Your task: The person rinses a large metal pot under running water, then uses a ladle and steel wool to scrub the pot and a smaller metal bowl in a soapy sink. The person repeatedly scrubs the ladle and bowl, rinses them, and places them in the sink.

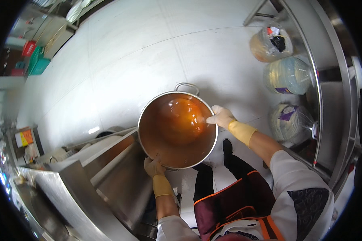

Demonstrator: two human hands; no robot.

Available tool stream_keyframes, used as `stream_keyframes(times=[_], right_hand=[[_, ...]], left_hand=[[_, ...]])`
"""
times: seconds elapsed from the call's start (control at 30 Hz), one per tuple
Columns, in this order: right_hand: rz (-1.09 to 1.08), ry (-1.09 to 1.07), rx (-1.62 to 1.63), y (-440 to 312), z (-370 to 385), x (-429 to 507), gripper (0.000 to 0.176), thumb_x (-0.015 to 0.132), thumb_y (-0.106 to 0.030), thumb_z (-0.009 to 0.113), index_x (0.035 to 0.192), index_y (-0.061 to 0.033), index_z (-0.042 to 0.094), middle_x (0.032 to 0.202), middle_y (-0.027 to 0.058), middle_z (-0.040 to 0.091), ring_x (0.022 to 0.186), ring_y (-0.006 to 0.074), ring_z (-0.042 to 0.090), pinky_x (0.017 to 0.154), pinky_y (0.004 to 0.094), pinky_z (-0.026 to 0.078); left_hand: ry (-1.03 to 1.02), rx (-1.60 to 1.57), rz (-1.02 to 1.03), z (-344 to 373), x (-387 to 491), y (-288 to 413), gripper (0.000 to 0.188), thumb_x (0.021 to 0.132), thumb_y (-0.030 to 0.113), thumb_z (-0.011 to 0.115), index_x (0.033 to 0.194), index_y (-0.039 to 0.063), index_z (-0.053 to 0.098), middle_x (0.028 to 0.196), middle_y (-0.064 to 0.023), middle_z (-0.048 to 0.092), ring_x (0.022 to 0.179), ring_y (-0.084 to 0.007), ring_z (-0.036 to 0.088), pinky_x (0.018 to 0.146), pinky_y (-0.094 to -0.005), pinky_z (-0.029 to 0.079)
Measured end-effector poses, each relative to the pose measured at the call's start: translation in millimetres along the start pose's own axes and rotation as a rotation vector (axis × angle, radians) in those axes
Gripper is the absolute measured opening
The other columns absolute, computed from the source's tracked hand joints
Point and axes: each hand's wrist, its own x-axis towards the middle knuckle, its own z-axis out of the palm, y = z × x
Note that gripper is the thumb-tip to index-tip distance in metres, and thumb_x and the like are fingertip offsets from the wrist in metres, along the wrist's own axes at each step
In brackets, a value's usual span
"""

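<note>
Between my hands is a large round metal stockpot (157, 138) with orange-brown liquid (184, 120) inside and bright reflections on the liquid. My left hand (154, 167), in a pale rubber glove with a yellow cuff, grips the rim at the near left. On the right side of the rim, my right hand (221, 116) is closed with the thumb over the inner edge; it wears the same kind of glove. A loop handle (187, 86) sticks out from the pot's far side. The pot's outer wall and underside are mostly hidden.
At the left, a stainless steel counter (78, 192) comes close to the pot. Large clear plastic bottles (288, 75) and a bag-lined bin (270, 45) stand at the right beside a metal-framed table (319, 90). Pale floor (132, 60) stretches ahead; a green crate (39, 61) is far left.
</note>
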Motion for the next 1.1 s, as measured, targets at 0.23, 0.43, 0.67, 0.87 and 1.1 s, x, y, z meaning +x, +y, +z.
stream_keyframes(times=[0.23, 0.43, 0.67, 0.87, 1.1], right_hand=[[0.057, 0.056, -0.148, -22.6, 2.9, -27.0, 0.060, 0.084, -0.044, 0.083, 0.124, -0.0018, 0.069, 0.115, 0.0287, 0.076, 0.111, 0.0448, 0.074, 0.096, 0.0493, 0.058], [0.409, 0.235, 0.260, -35.7, -32.0, -127.5, 0.063, 0.092, -0.045, 0.069, 0.142, -0.0067, 0.066, 0.104, 0.0166, 0.082, 0.087, 0.0256, 0.082, 0.091, 0.0387, 0.061], [0.218, 0.495, 0.921, -46.7, -148.0, -287.9, 0.031, 0.097, -0.028, 0.072, 0.112, -0.0005, 0.072, 0.095, 0.0094, 0.079, 0.082, 0.0203, 0.079, 0.078, 0.0316, 0.062], [0.045, 0.620, 1.169, -47.8, -270.6, -380.1, 0.037, 0.101, -0.024, 0.076, 0.123, 0.0047, 0.068, 0.108, 0.0184, 0.077, 0.091, 0.0312, 0.080, 0.080, 0.0423, 0.067], [-0.369, 0.559, 1.395, -97.3, -404.3, -403.1, 0.050, 0.100, -0.037, 0.081, 0.129, 0.0011, 0.067, 0.111, 0.0196, 0.077, 0.096, 0.0328, 0.079, 0.090, 0.0487, 0.066]], left_hand=[[0.109, 0.243, -0.107, -2.9, -3.4, -3.4, 0.023, 0.087, 0.010, 0.076, 0.102, -0.006, 0.070, 0.093, -0.0173, 0.075, 0.071, -0.0232, 0.072, 0.061, -0.0373, 0.056], [0.170, 0.438, 0.042, 6.3, -40.1, 27.4, 0.037, 0.091, 0.025, 0.068, 0.109, -0.006, 0.078, 0.091, -0.0201, 0.078, 0.075, -0.0278, 0.073, 0.071, -0.0405, 0.057], [-0.509, -0.217, 0.124, 62.8, -175.7, 128.9, 0.011, 0.092, -0.010, 0.060, 0.091, 0.000, 0.064, 0.073, -0.0022, 0.059, 0.055, -0.0113, 0.054, 0.049, -0.0288, 0.046], [-0.680, -0.014, 0.540, 147.7, -318.9, 264.6, 0.008, 0.097, 0.002, 0.065, 0.090, 0.001, 0.062, 0.069, -0.0017, 0.057, 0.057, -0.0118, 0.054, 0.052, -0.0287, 0.046], [-0.912, -0.044, 0.523, 217.0, -455.8, 349.3, 0.039, 0.102, 0.014, 0.073, 0.133, -0.009, 0.066, 0.097, -0.0108, 0.073, 0.082, -0.0186, 0.073, 0.074, -0.0342, 0.064]])
